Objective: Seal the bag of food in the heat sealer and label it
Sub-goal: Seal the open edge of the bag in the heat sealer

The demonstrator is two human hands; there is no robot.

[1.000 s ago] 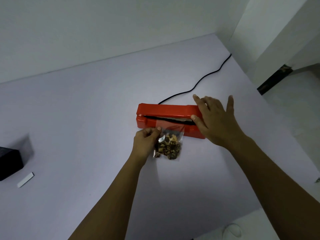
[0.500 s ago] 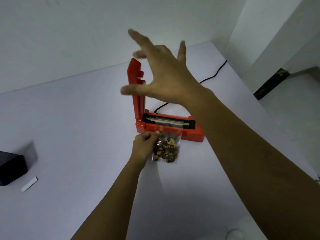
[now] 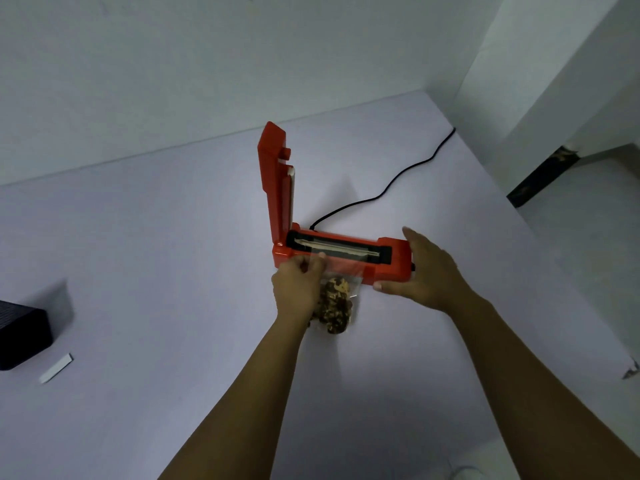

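Over at the far left of the tabletop (image 3: 173, 237), a black box (image 3: 20, 336) is sitting at the edge of view with a small white strip (image 3: 56, 367) lying just beside it; that strip is probably waiting there as the label, kept well apart from the hot work, though it is too small for me to be sure.

Moving across, the red heat sealer (image 3: 341, 258) is standing near the middle with its lid (image 3: 275, 181) swung up on the left-hand hinge, so the sealing strip in the base is lying exposed. I am guessing the lid is being left upright to give free access to the bag's mouth.

The left hand (image 3: 296, 289) is curling its fingers and thumb closed on the upper left corner of the clear bag of food (image 3: 334, 306), pinching the plastic and holding the open top flat across the front of the sealer's base. The brown contents are resting low in the bag on the tabletop in front of the machine, which is keeping the food clear of the strip.

Further right, the right hand (image 3: 426, 271) is spreading wide around the right end of the sealer's base, thumb on the near face and fingers reaching over the top, seemingly steadying the machine rather than gripping anything loose.

Behind it, a black cord (image 3: 398, 181) is trailing off toward the far right corner.
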